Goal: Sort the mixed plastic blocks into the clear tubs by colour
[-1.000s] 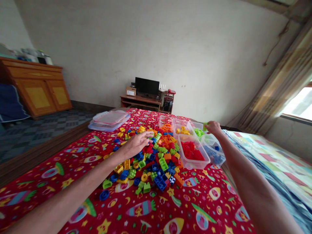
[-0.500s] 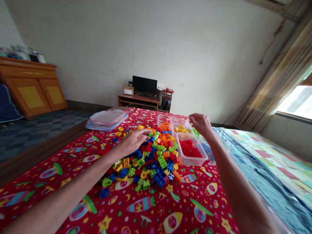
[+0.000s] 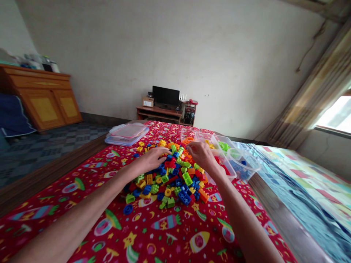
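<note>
A heap of mixed plastic building blocks (image 3: 187,178) in blue, green, red, orange and yellow lies on the red patterned cloth (image 3: 148,241). Over its left side is my left hand (image 3: 153,159), thumb apart from the fingers, with no block visible in it. My right hand (image 3: 202,155) hangs above the right part of the heap, fingers loosely bent downward and partly apart; no block shows in them. Beside that wrist stands a clear box of red blocks (image 3: 225,168), partly covered by my forearm. Yellow blocks (image 3: 210,145) sit in the box behind it.
A clear box holds green blocks (image 3: 224,146), and a round-rimmed clear tub (image 3: 256,167) holds blue ones. Orange blocks (image 3: 188,140) are in a far box. Stacked plastic lids (image 3: 128,131) lie at the back left. A bed (image 3: 301,171) adjoins the right side.
My right hand has moved left and down from over the boxes to the heap. My left hand stays over the heap. The camera view has shifted slightly.
</note>
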Tool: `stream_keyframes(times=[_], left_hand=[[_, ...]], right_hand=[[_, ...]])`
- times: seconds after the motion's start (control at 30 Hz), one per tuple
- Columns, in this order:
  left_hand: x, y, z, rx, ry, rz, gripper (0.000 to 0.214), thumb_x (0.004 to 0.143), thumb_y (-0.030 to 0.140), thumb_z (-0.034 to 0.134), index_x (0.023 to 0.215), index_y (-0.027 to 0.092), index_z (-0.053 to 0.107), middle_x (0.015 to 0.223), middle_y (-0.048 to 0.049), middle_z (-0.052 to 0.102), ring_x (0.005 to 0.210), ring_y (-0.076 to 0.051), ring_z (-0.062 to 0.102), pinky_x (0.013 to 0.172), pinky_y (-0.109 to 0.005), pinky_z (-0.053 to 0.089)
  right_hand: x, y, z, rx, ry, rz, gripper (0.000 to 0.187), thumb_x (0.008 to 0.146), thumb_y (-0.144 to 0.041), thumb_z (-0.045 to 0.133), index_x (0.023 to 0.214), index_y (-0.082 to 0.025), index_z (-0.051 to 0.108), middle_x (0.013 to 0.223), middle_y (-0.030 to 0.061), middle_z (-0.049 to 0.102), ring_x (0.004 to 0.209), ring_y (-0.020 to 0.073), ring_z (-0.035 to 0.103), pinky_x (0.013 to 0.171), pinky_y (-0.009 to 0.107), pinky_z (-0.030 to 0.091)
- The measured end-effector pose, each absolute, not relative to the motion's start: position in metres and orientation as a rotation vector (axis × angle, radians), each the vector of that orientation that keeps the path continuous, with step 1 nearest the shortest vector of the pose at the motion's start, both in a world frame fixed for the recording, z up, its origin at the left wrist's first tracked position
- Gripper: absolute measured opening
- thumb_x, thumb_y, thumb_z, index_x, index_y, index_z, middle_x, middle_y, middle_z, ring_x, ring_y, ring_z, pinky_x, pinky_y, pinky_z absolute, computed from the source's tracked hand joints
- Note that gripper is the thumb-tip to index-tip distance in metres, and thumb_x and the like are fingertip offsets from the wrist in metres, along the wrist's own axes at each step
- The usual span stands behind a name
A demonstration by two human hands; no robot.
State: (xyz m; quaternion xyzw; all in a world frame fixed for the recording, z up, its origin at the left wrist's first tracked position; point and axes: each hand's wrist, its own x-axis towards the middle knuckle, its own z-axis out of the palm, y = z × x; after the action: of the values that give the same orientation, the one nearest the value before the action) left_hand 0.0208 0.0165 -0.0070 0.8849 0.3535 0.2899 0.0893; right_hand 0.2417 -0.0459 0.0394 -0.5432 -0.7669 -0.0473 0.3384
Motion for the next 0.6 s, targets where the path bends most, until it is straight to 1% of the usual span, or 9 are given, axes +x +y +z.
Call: stream_keyframes(times=[0.07,0.13,0.27,0.4,0.47,0.6], left_hand=[[0.016,0.020,-0.008,2.655,1.082,0.805,0.032,0.077,0.022,0.049,0.103,0.021,0.068,0.115,-0.0062,0.067,0.110,-0.025,0.058,0.100,-0.039,0.043],[0.013,0.022,-0.009,2.658,1.131,0.754,0.034,0.075,0.020,0.050,0.103,0.021,0.068,0.110,-0.0064,0.068,0.105,-0.025,0.060,0.096,-0.038,0.044],[0.012,0.024,-0.015,2.635,1.218,0.728,0.032,0.075,0.022,0.055,0.104,0.021,0.069,0.099,-0.0073,0.068,0.095,-0.025,0.062,0.090,-0.036,0.047],[0.013,0.026,-0.023,2.605,1.240,0.767,0.032,0.074,0.022,0.058,0.105,0.023,0.069,0.090,-0.0055,0.065,0.085,-0.022,0.062,0.083,-0.033,0.048],[0.013,0.026,-0.025,2.605,1.230,0.745,0.032,0.074,0.021,0.058,0.105,0.024,0.068,0.087,-0.0045,0.063,0.082,-0.021,0.062,0.081,-0.032,0.049],[0.013,0.024,-0.027,2.664,1.144,0.830,0.028,0.076,0.021,0.058,0.102,0.025,0.067,0.097,-0.0046,0.057,0.093,-0.021,0.059,0.087,-0.033,0.047]], right_hand=[[0.243,-0.048,0.036,-1.449,-2.015,-0.137,0.027,0.085,-0.020,0.048,0.062,-0.017,0.061,0.054,-0.0004,0.055,0.049,0.0088,0.041,0.050,0.022,0.026],[0.245,-0.049,0.033,-1.482,-2.027,-0.155,0.026,0.084,-0.019,0.048,0.061,-0.017,0.060,0.053,-0.0011,0.053,0.048,0.0086,0.037,0.050,0.022,0.024],[0.242,-0.050,0.028,-1.513,-2.090,-0.150,0.025,0.084,-0.015,0.046,0.061,-0.017,0.059,0.054,-0.0009,0.052,0.048,0.0087,0.035,0.050,0.024,0.021],[0.230,-0.052,0.022,-1.494,-2.187,-0.159,0.023,0.081,-0.011,0.047,0.064,-0.018,0.060,0.057,-0.0001,0.056,0.051,0.0097,0.041,0.052,0.024,0.023],[0.222,-0.053,0.018,-1.514,-2.224,-0.164,0.022,0.083,-0.013,0.047,0.067,-0.019,0.062,0.059,0.0012,0.059,0.053,0.0109,0.045,0.052,0.024,0.023],[0.209,-0.053,0.006,-1.483,-2.309,-0.158,0.024,0.090,-0.019,0.045,0.078,-0.019,0.065,0.068,0.0045,0.064,0.059,0.0136,0.054,0.053,0.025,0.028]])
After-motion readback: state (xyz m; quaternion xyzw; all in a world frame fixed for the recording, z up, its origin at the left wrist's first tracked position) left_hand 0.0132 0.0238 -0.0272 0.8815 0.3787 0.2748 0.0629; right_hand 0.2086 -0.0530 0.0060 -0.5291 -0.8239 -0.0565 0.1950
